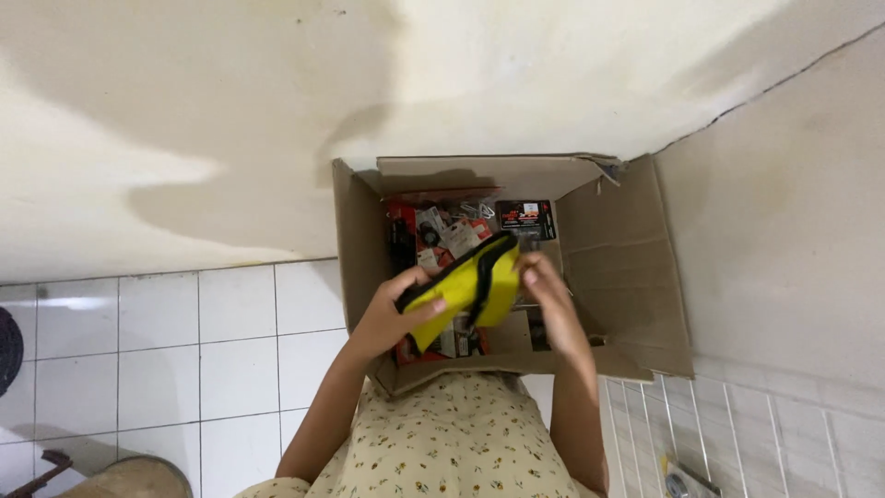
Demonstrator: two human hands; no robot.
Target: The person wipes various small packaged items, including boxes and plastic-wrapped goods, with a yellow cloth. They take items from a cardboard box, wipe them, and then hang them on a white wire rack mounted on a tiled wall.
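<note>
- Holding a yellow pouch [470, 286] with both hands is where you are now; judging by its place over the open box [636, 267], the step in hand looks like lifting it out or looking it over.
- Nearest you, your floral top fills the bottom of the view, and both forearms reach forward from it over the near edge of the box.
- Your left hand [392, 318] grips the pouch's lower left end, thumb laid over the yellow face and fingers curled beneath.
- Your right hand [544, 286] pinches the pouch's upper right end, by its black edging, fingers closed on it.
- The pouch hangs tilted between your hands, above the box's contents and clear of the flaps.
- Under it lie small packaged parts [452, 231] in red, black and white; what they are is too small to tell.
- Any next move, I judge, calls for keeping both grips firm and the pouch clear of the flaps.
- Beyond the box, a pale wall meets white floor tiles [184, 341] on your left; a wire rack [701, 424] lies on your right.
</note>
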